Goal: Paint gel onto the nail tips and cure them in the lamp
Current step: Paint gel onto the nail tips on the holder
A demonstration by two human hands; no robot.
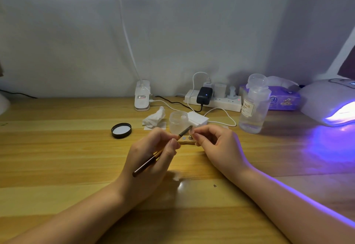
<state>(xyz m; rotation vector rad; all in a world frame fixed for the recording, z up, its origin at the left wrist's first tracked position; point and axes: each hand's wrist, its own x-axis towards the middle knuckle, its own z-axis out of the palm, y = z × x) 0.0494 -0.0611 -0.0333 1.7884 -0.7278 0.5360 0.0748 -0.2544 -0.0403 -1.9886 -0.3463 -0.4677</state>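
Note:
My left hand (153, 153) grips a dark-handled gel brush (149, 164), its bristle end pointing up and right at a clear nail tip (191, 131). My right hand (217, 143) pinches that nail tip between thumb and forefinger, just above a small wooden nail stand (186, 141). An open frosted gel jar (178, 121) stands right behind the hands, and its black lid (121, 130) lies to the left. The white curing lamp (330, 99) sits at the far right, glowing purple onto the table.
A clear pump bottle (253, 109) stands right of the jar. A crumpled tissue (154, 118), a stack of white pads (197, 118), a power strip (213, 99) with cables, a tissue pack (282, 99) and a desk lamp base (142, 97) line the back of the wooden table (57, 157).

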